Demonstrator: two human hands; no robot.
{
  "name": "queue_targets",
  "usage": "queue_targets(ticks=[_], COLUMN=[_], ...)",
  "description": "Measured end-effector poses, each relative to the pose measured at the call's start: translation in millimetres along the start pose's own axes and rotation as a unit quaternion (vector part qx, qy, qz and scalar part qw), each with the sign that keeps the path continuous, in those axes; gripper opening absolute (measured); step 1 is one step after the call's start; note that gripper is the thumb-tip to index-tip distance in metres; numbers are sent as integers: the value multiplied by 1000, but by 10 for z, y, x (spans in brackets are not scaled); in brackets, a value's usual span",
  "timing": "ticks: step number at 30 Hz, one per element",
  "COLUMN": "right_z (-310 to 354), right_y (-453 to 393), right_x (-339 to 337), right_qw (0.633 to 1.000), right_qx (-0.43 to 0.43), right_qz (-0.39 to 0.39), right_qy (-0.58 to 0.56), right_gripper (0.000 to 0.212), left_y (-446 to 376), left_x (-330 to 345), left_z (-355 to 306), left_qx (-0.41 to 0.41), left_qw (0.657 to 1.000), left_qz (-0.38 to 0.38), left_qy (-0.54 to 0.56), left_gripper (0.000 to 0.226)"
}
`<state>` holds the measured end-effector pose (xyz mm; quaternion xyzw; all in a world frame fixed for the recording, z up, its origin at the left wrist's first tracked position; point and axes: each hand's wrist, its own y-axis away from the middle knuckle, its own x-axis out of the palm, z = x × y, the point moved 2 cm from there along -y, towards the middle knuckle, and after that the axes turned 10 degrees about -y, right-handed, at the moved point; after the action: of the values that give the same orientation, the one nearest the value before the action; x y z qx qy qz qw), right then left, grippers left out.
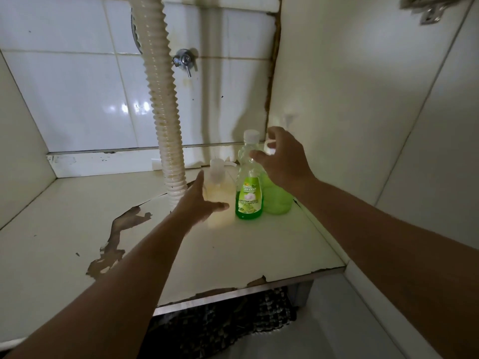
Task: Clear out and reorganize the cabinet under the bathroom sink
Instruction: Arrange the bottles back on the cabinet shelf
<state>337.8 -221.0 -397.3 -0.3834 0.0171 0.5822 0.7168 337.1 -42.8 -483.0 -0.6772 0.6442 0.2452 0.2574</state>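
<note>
Green labelled bottle: the clear plastic bottle of green liquid with a white cap (pixel 248 187) is standing upright, cap pointing up, near the cabinet shelf's (pixel 77 229) right rear corner.
Pale bottle: the translucent yellowish pump bottle (pixel 217 187) is standing upright just left of it.
Left hand: your left hand (pixel 201 203) is wrapping its fingers round the pale bottle.
Right hand: your right hand (pixel 281 161) is pinching the white top of a round green bottle (pixel 277 200) behind; its neck is hidden.
Hose: the ribbed cream drain hose (pixel 160 99) is running down into the shelf.
Blur: the pump head is hard to make out.
</note>
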Motion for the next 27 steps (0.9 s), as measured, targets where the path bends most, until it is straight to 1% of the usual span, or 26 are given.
queue_targets(ticks=[1,2,3,5,6,8,11,13,14,16,17,19,20,21,22,23,26,27], right_z=[45,79,101,117,111,70,-36,-107,-154,-239,-276,-291,-274,-247,-226,-212,-210,-212], right_y=[132,280,430,728,870,1146,1523,1749,1860,2083,2208,2477,2622,2769,2913,3052,3428,3525], right_x=[-45,-80,-113,-184,-223,-293,-316,-252,-189,-20,78,241,307,370,433,508,717,778], right_qw=[1000,999,999,996,993,981,954,948,949,937,921,875,849,829,816,812,814,815], right_qx=[-4,-5,1,41,66,117,202,238,251,279,294,301,298,292,280,263,231,228], right_qz=[-1,4,12,25,27,18,-1,17,45,144,216,374,435,477,505,520,530,530], right_qy=[-21,-34,-40,-70,-98,-153,-220,-209,-186,-150,-135,-66,-29,-1,22,40,55,52], right_gripper=[54,51,48,41,37,27,17,14,14,13,15,23,29,36,42,49,68,74], left_y=[100,199,293,535,667,931,1231,1388,1465,1633,1734,1964,2086,2205,2301,2367,2498,2553], left_x=[46,92,136,214,241,273,249,174,143,105,100,103,108,99,60,-13,-261,-304], left_z=[8,12,9,-49,-87,-154,-174,-177,-165,-107,-51,129,260,403,570,742,1237,1340], left_qx=[8,26,51,80,84,87,123,135,133,118,111,107,107,101,89,69,-27,-55], left_qw=[1000,998,994,982,977,970,952,936,926,906,901,896,887,871,854,842,830,818], left_qz=[-20,-51,-86,-147,-161,-155,-82,-8,33,104,129,162,189,228,267,298,366,394], left_qy=[-4,-22,-47,-89,-108,-166,-268,-325,-353,-393,-398,-399,-408,-423,-437,-444,-420,-415], left_gripper=[105,103,97,86,82,71,49,35,31,29,29,28,28,31,33,35,48,56])
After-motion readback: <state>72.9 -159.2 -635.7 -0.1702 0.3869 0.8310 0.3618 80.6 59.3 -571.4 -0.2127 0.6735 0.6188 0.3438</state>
